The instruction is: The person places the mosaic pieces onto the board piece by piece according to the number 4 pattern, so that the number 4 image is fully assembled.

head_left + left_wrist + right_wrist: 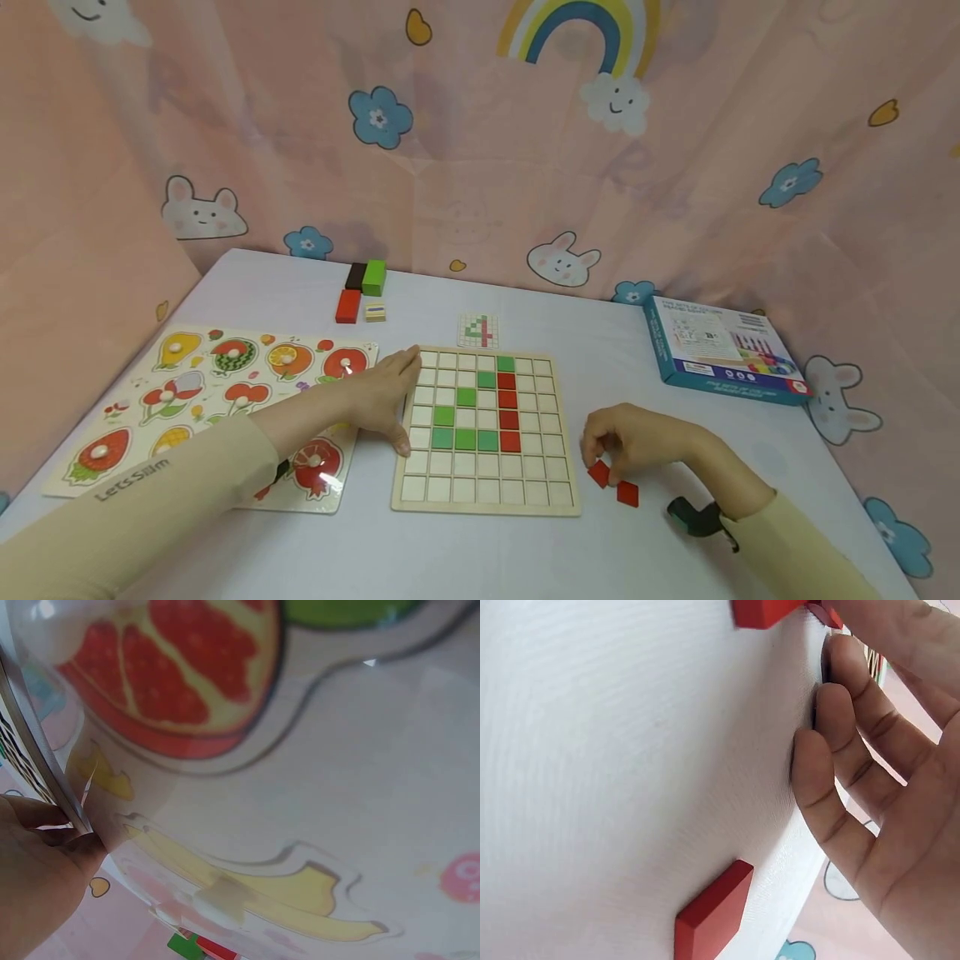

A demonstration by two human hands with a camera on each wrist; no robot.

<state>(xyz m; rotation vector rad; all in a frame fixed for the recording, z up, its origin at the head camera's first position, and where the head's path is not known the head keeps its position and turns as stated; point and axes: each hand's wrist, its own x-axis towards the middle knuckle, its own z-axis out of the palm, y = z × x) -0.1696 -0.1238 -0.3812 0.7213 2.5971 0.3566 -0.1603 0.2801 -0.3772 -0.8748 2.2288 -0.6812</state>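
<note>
Left arm in beige sleeve reaches in from lower left, forearm angled up and right. Left hand lies flat, palm down, fingers straight and together, thumb spread toward body. Right arm in beige sleeve enters from lower right, black strap at wrist. Right hand hangs palm down, fingers curled downward, tips touching surface, thumb and forefinger close together at front.
</note>
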